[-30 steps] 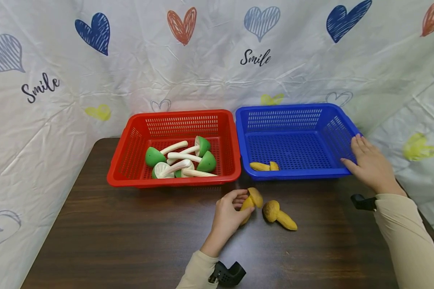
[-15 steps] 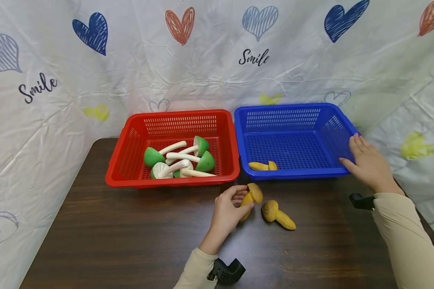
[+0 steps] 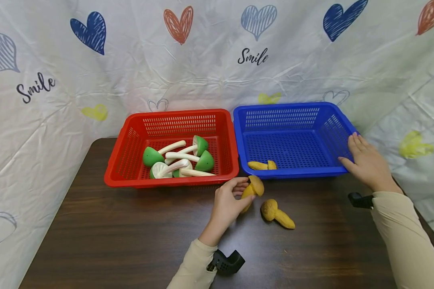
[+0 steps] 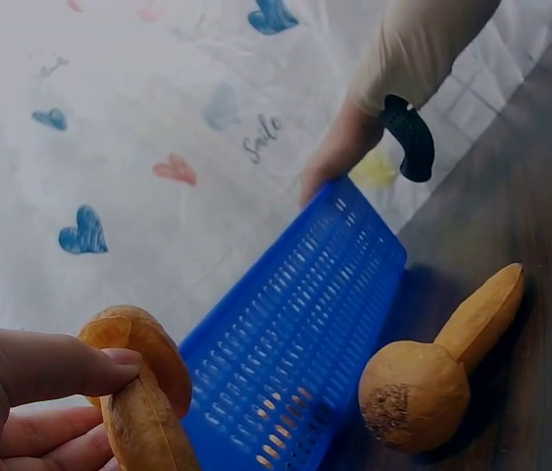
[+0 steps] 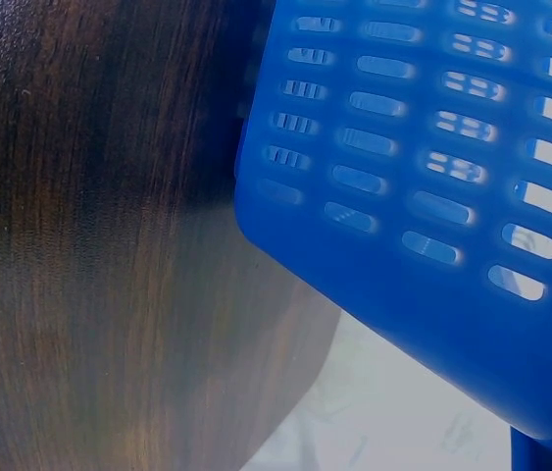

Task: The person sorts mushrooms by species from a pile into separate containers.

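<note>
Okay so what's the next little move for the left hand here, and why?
Probably lift the yellow mushroom over the blue basket's near rim and release it: the left hand already pinches it just short of that rim, and a matching one lies inside.

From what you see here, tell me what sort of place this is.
Probably a staged tabletop set, not a home: a dark wooden table backed by a heart-printed sheet, with a red basket and a blue basket for toy mushrooms.

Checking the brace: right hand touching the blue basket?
Touching. Head view shows the right hand resting its fingers on the blue basket at its right rim.
</note>
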Motion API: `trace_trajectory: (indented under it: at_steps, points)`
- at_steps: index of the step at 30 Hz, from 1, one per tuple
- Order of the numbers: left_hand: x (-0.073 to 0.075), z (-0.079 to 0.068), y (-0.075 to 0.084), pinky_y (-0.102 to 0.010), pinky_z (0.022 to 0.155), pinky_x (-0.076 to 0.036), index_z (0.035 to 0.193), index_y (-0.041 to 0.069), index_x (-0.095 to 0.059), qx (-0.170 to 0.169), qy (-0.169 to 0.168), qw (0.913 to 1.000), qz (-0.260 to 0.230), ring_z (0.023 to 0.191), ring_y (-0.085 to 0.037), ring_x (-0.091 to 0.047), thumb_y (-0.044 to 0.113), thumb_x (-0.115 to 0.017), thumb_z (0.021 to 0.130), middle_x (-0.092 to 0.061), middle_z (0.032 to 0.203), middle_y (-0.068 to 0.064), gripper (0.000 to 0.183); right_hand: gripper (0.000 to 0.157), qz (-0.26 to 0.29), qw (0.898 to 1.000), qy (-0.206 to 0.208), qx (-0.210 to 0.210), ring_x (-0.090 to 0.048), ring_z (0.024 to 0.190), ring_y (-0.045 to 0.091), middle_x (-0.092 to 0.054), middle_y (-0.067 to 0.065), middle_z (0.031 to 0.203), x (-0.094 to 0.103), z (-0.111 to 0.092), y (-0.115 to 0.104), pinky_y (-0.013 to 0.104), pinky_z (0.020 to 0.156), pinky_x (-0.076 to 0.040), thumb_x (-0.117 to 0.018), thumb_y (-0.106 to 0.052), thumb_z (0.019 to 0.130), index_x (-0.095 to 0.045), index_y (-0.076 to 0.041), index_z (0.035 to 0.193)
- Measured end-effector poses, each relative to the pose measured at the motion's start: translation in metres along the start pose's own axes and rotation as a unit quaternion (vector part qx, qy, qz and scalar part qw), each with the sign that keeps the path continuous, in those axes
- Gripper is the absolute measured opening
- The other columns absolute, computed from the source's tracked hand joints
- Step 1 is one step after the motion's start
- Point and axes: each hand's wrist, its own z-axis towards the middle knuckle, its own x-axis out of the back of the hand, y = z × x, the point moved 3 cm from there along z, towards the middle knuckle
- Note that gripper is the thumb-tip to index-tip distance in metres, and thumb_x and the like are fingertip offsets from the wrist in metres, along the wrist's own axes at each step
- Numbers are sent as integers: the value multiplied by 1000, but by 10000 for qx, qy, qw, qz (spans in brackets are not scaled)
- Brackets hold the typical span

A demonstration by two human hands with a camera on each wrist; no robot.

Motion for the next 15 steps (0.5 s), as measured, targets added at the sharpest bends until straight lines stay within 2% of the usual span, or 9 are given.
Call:
trace_trajectory:
  at_steps: [10, 15]
  points:
    - [1, 6, 8, -27, 74, -55, 109, -4, -66, -95, -131, 9999, 16, 85, -22, -67, 3, -78, 74, -69, 98, -13, 38, 70, 12, 10000, -92, 21, -9, 138, 46, -18, 43, 140, 0, 0, 1, 46, 114, -4, -41, -31, 98, -19, 24, 137]
    - [1, 6, 8, -30, 75, -55, 109, -4, -66, -110, -150, 9998, -43, 85, -22, -67, 3, -78, 74, -69, 98, -13, 38, 71, 45, 9999, -72, 81, -8, 138, 46, -18, 44, 140, 1, -1, 1, 44, 114, -3, -41, -31, 98, -19, 24, 136]
